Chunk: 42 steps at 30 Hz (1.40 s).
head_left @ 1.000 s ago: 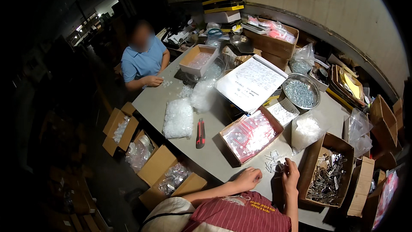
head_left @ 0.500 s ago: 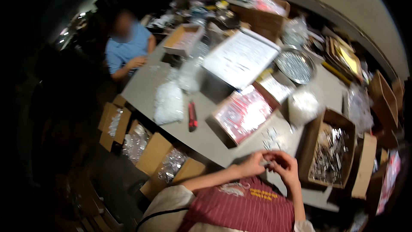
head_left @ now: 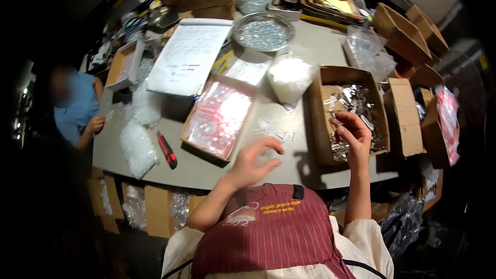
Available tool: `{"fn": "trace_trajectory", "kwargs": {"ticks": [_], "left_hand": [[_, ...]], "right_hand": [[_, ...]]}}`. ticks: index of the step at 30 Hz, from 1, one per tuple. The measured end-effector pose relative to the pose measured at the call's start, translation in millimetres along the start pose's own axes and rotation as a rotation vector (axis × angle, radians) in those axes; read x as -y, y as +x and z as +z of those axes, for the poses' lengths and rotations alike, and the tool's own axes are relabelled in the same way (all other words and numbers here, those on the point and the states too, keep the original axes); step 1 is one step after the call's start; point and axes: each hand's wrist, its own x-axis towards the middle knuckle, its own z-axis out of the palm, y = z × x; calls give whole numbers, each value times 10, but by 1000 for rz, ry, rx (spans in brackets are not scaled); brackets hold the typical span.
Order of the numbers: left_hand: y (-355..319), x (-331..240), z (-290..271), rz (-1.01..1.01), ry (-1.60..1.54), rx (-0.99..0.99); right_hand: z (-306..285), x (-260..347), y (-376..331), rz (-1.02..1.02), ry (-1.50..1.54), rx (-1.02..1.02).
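My left hand (head_left: 253, 161) hovers over the near side of the table, its fingers apart and nothing visible in them. Just beyond its fingertips, several small whitish pieces (head_left: 276, 133) lie scattered on the tabletop. My right hand (head_left: 355, 133) is over a cardboard box (head_left: 321, 139) of loose shiny metal parts (head_left: 368, 107). Its thumb and index finger are drawn together in a pinch; whatever is between them is too small to make out. To the left of these pieces stands a shallow box (head_left: 249, 93) filled with red-and-clear plastic packets (head_left: 219, 116).
A bag of white material (head_left: 291, 78) stands between both boxes. Behind it is a round metal bowl (head_left: 262, 32) of small silvery parts. A red-and-black utility knife (head_left: 166, 150) lies at left by a filled clear bag (head_left: 138, 150). Written sheets (head_left: 190, 54) lie farther back. Another person (head_left: 77, 101) sits at far left.
The view has swung to the right. My hands, earlier together at the table's near edge, have parted: the right moved over the box of metal parts, the left opened near the small pieces.
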Motion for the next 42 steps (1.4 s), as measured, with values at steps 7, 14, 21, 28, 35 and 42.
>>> {"fn": "trace_trajectory", "kwargs": {"ticks": [7,14,21,28,35,42], "left_hand": [[-34,164,30,-94,188,-150],[-302,245,177,-131,146,-194],[-626,349,112,-330,107,-205],[-720,337,211,-355,33,-326],[-535,241,261,-315,77,-263],[30,-223,241,103,409,-316]], "right_hand": [[-870,-504,746,-189,-1027,-177],[-1100,-917,1486,63,-1451,-97],[-1053,-979,1879,182,-1496,64],[-1042,-899,1756,-269,-1052,-115],[-943,-606,1671,-59,-148,-10],[361,114,384,108,39,381]]}}
